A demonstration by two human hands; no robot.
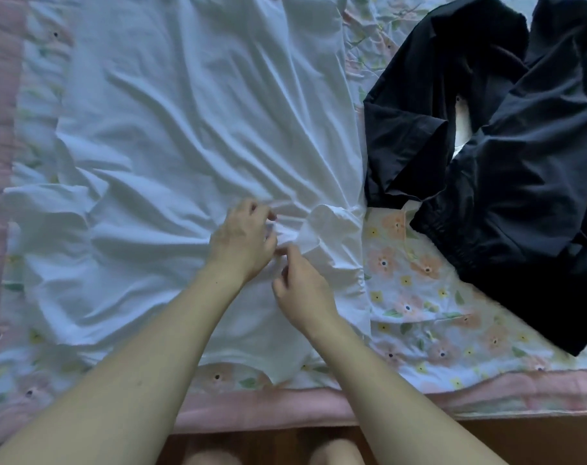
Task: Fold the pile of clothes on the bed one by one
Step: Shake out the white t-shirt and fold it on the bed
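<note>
A large white garment (191,112) lies spread and wrinkled over the bed, covering its left and middle. My left hand (242,239) pinches a bunched fold of this white cloth near the garment's lower right part. My right hand (302,293) sits just below and right of it, with thumb and fingers pinching the same bunched fold. A crumpled black garment (507,169) lies in a heap on the right side of the bed, apart from both hands.
The bed carries a floral sheet (419,297) with a pink border (285,407) along the near edge and the left side. Below the edge shows a wooden floor (520,441), and my knees appear at the bottom.
</note>
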